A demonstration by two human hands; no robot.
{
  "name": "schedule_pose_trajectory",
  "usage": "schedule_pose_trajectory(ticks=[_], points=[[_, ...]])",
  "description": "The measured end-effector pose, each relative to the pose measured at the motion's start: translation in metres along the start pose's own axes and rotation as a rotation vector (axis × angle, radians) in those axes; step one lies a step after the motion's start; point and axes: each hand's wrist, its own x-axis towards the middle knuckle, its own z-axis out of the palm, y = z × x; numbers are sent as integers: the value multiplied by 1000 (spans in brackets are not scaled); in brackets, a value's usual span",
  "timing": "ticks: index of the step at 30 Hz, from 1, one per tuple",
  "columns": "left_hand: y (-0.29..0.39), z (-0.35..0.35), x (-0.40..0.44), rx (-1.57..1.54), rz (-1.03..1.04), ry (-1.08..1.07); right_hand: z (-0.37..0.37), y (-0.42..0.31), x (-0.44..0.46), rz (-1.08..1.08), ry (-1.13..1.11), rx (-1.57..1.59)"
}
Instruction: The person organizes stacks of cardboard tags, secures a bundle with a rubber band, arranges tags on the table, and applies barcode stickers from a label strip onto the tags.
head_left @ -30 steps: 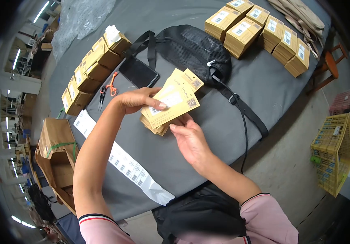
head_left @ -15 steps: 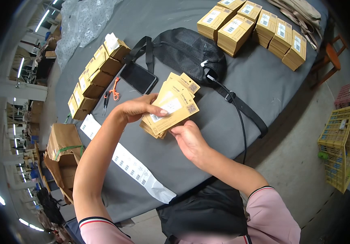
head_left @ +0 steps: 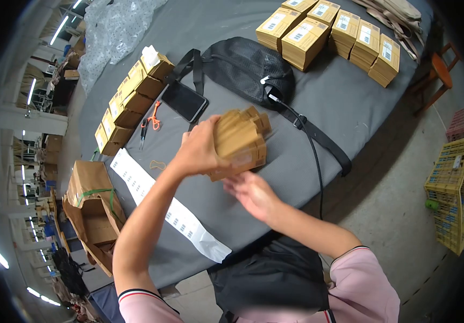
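Clasping the cards (head_left: 241, 133) from one side, the left hand (head_left: 202, 146) apparently kept them from sliding apart | right hand (head_left: 254, 197) just below, fingers spread, contact blurred beyond telling | cards held over the table (head_left: 292, 172), between bag (head_left: 245, 70) and strip (head_left: 180, 215) | piles (head_left: 303, 53) beyond stood labels (head_left: 300, 32) up, presumably for reading

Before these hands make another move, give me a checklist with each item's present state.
1. Left hand gripping the card stack: ok, its thumb and palm are against the cards.
2. Right hand supporting the stack: cannot tell; its fingers are blurred at the stack's lower edge.
3. Cards squared up: not ok, their edges are stepped.
4. Label strip fully in view: not ok, the left forearm hides part of it.
5. Phone clear of both hands: ok, it lies beyond them.
6. Yellow loop clear of both hands: ok, it lies apart on the table.
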Motion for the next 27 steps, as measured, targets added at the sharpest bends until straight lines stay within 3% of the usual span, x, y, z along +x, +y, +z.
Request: schedule_pose_trajectory(ticks=[2,4,6,8,10,14,16,18,20,22,24,27], points=[[10,21,-18,457,197,314,-2,3,-29,89,23,15],[8,38,-29,434,213,392,-6,-8,-60,165,-71,-227],[7,52,-38,458,215,485,-24,-16,-69,-339,-20,-507],[10,54,-43,436,146,437,-28,-45,-62,-893,170,-1047],[9,52,-41,444,143,422,-22,-66,-33,-1174,197,-1138],[7,54,-40,424,141,393,-13,-71,18,-1000,156,-1036],[4,58,-38,388,143,348,-7,-59,28,-884,30,-1014],[-1,59,-38,369,138,344,-6,-59,27,-865,-9,-1103],[-4,59,-39,351,211,376,-9,-68,27,-741,-125,-988],[-5,60,-40,348,224,396,-9,-73,26,-750,-90,-999],[-5,60,-39,350,244,410,-8,-75,24,-568,-281,-1138],[-6,58,-40,369,216,386,-4,-80,28,-554,-294,-1078]])
